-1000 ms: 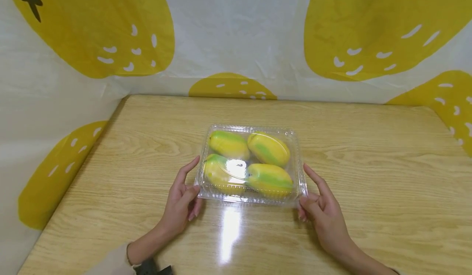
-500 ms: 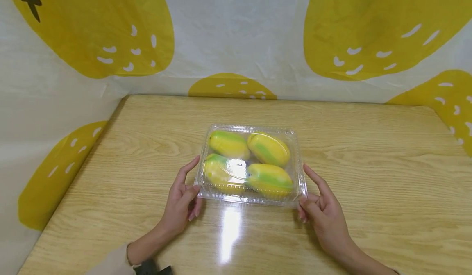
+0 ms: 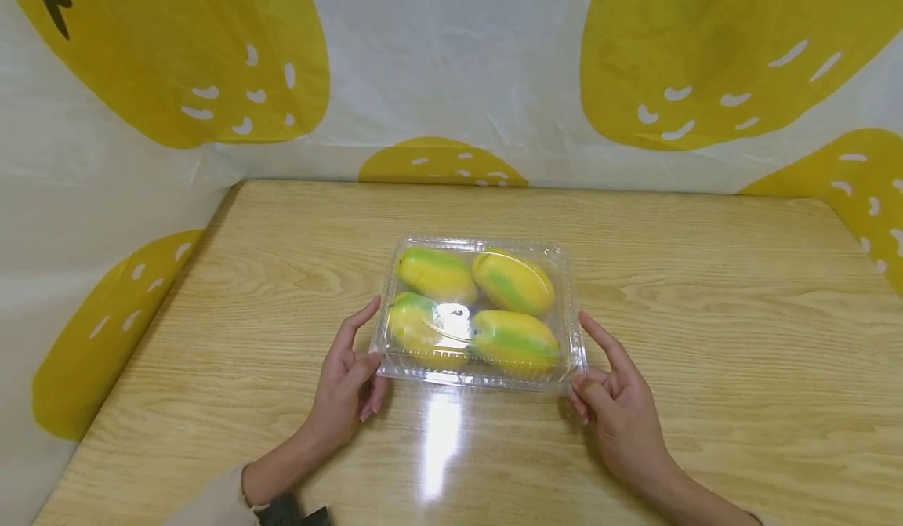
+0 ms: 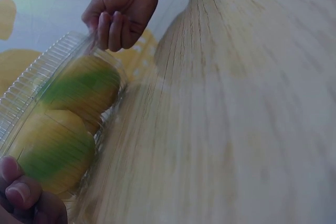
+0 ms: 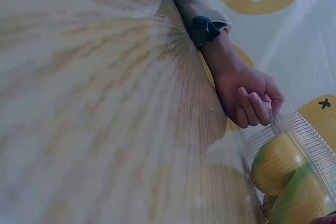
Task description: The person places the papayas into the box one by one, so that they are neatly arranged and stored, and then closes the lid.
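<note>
A clear plastic clamshell box (image 3: 480, 379) with its lid down sits in the middle of the head view. Inside lie several yellow-green mangoes (image 3: 511, 284), in two rows. My left hand (image 3: 341, 389) pinches the box's near left corner between thumb and curled fingers, its index finger along the left side. At the near right corner my right hand (image 3: 624, 412) pinches the rim in the same way. Both wrist views show the box's side wall and mangoes (image 4: 52, 150) close up. In the right wrist view, the left hand (image 5: 249, 98) has curled fingers at the corner.
The box is over a wood-grain table (image 3: 705, 291). A white cloth (image 3: 451, 56) printed with big yellow fruit hangs behind the table and along its left side. A dark strap device (image 3: 282, 510) is on the left wrist. Light glares off the lid and the tabletop.
The head view has shifted very slightly. Hands, box and mangoes otherwise keep the same position and hold.
</note>
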{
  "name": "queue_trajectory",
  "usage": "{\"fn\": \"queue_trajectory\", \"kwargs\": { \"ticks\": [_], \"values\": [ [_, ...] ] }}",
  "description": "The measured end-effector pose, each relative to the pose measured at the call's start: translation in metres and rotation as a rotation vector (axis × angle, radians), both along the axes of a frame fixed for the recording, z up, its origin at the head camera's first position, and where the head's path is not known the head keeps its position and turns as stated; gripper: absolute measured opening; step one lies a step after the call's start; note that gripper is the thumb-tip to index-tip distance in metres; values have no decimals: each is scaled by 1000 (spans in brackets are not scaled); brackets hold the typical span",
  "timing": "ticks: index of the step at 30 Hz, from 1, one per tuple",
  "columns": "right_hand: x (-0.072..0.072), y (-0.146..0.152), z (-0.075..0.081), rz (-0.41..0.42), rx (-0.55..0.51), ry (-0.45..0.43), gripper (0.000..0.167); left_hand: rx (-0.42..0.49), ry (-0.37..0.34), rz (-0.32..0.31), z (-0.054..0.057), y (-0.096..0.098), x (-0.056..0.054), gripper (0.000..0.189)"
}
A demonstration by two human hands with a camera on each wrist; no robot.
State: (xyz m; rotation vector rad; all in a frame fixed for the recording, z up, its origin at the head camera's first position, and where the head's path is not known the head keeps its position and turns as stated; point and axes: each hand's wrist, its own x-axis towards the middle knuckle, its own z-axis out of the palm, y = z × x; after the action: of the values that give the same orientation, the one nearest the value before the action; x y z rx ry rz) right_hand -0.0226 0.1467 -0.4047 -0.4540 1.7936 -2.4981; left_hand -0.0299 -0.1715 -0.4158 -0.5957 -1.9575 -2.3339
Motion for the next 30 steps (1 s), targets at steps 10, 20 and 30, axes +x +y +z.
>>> {"fn": "queue_trajectory", "kwargs": {
  "ticks": [10, 20, 30],
  "values": [
    [-1, -4, 2, -2, -88, -45, 67, 15, -6, -11, 1, -1, 0, 60],
    [0, 0, 6, -114, 248, -33, 55, 24, -9, -6, 1, -1, 0, 60],
    [-16, 20, 16, 165, 228, -58, 73, 29, -9, -12, 1, -3, -2, 60]
  ]
}}
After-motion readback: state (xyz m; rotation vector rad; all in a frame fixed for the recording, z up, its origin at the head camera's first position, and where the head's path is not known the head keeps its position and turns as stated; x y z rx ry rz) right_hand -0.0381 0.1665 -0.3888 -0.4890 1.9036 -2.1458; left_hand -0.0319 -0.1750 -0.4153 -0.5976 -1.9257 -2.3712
